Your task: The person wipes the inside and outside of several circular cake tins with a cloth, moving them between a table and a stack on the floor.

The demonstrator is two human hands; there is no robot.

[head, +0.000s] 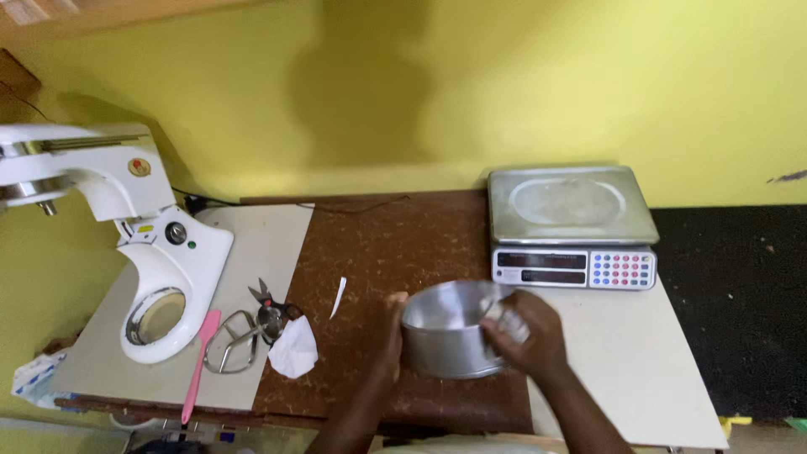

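On brown table, both hands' fingers [504, 324] gripping round pan [450, 329]

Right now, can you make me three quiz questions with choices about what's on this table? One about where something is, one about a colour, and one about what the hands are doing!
1. Where is the scale?
A. At the back of the table, by the yellow wall
B. Under the mixer
C. On the floor

2. What colour is the spatula?
A. Green
B. Pink
C. Black

3. What are the hands doing with the round metal pan?
A. Both are far from it
B. Only one touches it
C. Both hold it, one on each side

Answers:
1. A, the scale sits at the back of the table, behind the pan.
2. B, the spatula lying beside the white mixer is pink.
3. C, the left hand is against the pan's left side and the right hand grips its right rim.
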